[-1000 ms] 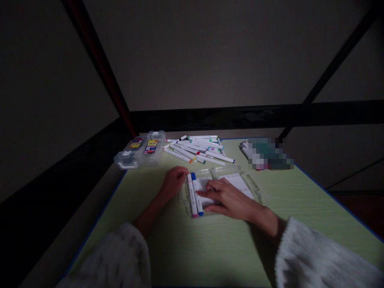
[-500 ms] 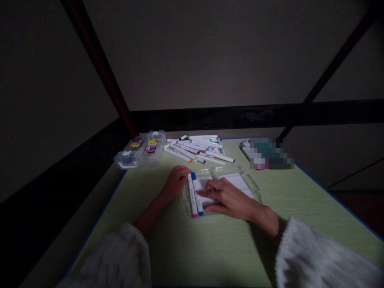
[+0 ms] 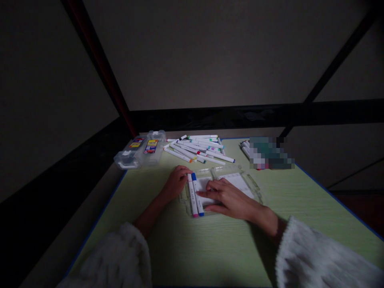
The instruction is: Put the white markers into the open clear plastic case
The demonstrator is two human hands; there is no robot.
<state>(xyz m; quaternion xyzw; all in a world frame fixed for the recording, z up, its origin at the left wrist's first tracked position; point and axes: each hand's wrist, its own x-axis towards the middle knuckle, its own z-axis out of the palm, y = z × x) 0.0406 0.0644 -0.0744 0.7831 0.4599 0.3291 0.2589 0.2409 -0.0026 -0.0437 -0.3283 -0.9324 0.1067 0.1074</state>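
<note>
A clear plastic case [image 3: 214, 173] lies unfolded on the table in front of me, with white printed paper [image 3: 237, 184] in it. Two white markers rest side by side along its left part: a pink-ended marker [image 3: 192, 196] and a blue-ended marker [image 3: 198, 196]. My left hand [image 3: 177, 182] is closed at the case's upper left edge, its fingertips by the top of the pink-ended marker. Over the paper, my right hand [image 3: 226, 198] has its index finger stretched out against the blue-ended marker. Its thumb is apart and the other fingers are bent.
A loose pile of white markers [image 3: 198, 150] with coloured ends lies behind the case. Clear plastic boxes with labels [image 3: 154, 158] stand at the back left. More markers [image 3: 246, 149] lie at the back right beside a blurred green thing [image 3: 270, 154]. The table [image 3: 192, 252] has blue edges.
</note>
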